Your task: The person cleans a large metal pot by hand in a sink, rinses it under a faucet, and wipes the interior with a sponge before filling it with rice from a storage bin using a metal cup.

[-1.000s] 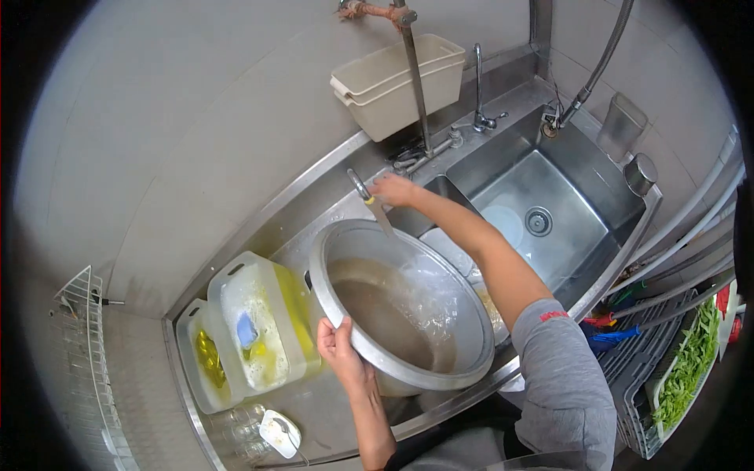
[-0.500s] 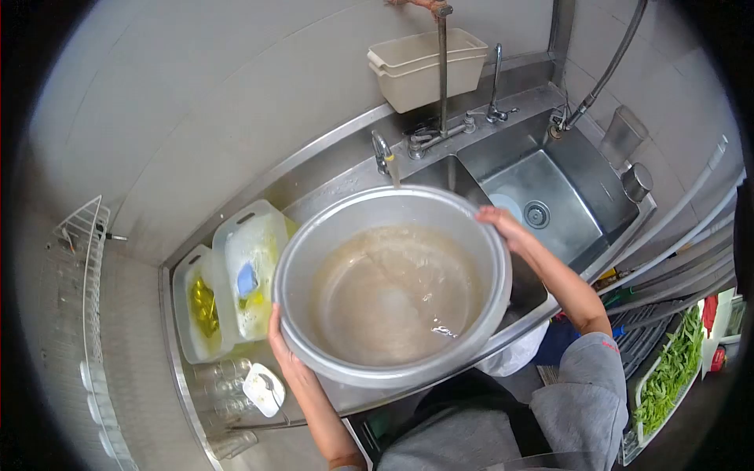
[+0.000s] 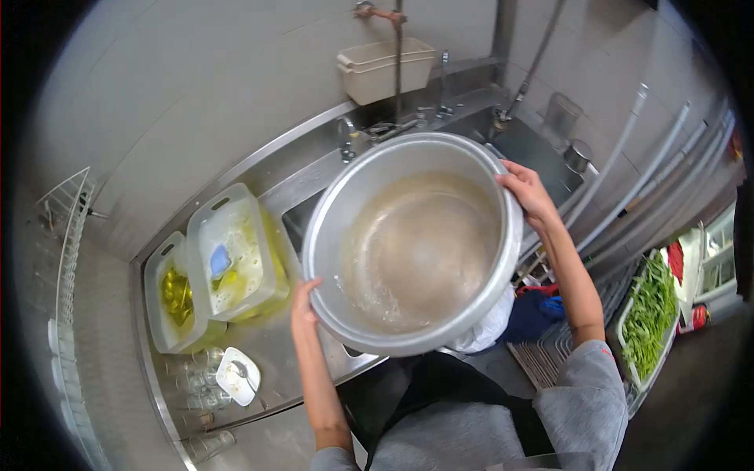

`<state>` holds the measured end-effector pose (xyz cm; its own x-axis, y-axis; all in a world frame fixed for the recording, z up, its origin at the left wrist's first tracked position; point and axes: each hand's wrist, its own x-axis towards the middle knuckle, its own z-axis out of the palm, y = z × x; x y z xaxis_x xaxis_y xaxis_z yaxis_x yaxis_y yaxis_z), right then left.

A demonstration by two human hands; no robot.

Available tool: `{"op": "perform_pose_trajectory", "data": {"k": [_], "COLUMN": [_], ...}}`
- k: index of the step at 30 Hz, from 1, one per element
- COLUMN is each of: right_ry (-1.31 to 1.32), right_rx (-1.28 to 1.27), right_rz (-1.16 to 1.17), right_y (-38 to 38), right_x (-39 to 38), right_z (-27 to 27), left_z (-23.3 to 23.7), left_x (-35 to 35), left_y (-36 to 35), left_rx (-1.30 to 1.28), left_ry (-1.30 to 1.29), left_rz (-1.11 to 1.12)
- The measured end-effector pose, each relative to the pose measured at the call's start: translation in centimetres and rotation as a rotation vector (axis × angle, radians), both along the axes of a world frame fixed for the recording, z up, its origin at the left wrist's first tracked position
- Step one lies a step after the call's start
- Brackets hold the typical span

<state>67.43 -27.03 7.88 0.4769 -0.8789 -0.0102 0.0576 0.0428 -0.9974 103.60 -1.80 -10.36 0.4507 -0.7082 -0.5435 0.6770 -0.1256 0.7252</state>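
A large round aluminum pot (image 3: 336,216) is held up over the front of the sink counter, tilted, with cloudy brownish water (image 3: 428,263) inside. At its lower left, my left hand (image 3: 304,306) is closed on the rim, thumb on top and the other fingers mostly hidden behind the wall. My right hand (image 3: 530,192) grips the upper right rim, fingers over the edge. Behind the pot is a small curved faucet (image 3: 345,140) on the back ledge.
Two plastic tubs (image 3: 236,294) with soapy yellow liquid stand at left. Before them are several glasses (image 3: 206,381) and a white dish (image 3: 238,377) with a spoon. Stacked cream bins (image 3: 385,74) sit behind, the right sink basin (image 3: 542,149) beyond. A tray of greens (image 3: 652,314) lies at right.
Both hands have moved the pot away from the faucet and toward my body's right. Its water has shifted and ripples. The view has turned to the right.
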Motion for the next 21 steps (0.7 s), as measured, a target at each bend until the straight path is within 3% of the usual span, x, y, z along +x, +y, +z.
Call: {"op": "perform_pose_trajectory", "data": {"k": [4, 5, 8, 10, 14, 19, 21], "right_ry": [0.068, 0.053, -0.043, -0.176, -0.344, -0.366, -0.452], "right_rx": [0.141, 0.168, 0.323, 0.438, 0.643, 0.884, 0.951], "right_rz": [-0.245, -0.247, -0.289, -0.193, -0.108, -0.186, -0.133], "right_y": [-0.4, -0.7, 2.7, 3.6, 6.5, 7.5, 6.9], "right_x": [-1.1, -1.0, 0.4, 1.4, 4.7, 10.0, 13.0], "right_z": [-7.2, -10.0, -12.8, -16.1, -17.8, -23.1, -28.5], "left_z": [7.8, 9.7, 14.3, 17.3, 19.9, 23.0, 23.2], "left_x": [0.6, 0.4, 0.7, -0.1, 1.1, 1.2, 2.8], "left_y": [-0.5, -0.2, 1.6, 2.7, 2.7, 0.3, -1.1], "left_rx": [-0.041, -0.047, -0.208, -0.241, -0.162, -0.184, -0.145], "left_ry": [-0.191, -0.267, -0.412, -0.488, -0.704, -0.785, -0.884], "left_rz": [0.125, 0.209, 0.103, 0.135, 0.22, 0.078, 0.027]}}
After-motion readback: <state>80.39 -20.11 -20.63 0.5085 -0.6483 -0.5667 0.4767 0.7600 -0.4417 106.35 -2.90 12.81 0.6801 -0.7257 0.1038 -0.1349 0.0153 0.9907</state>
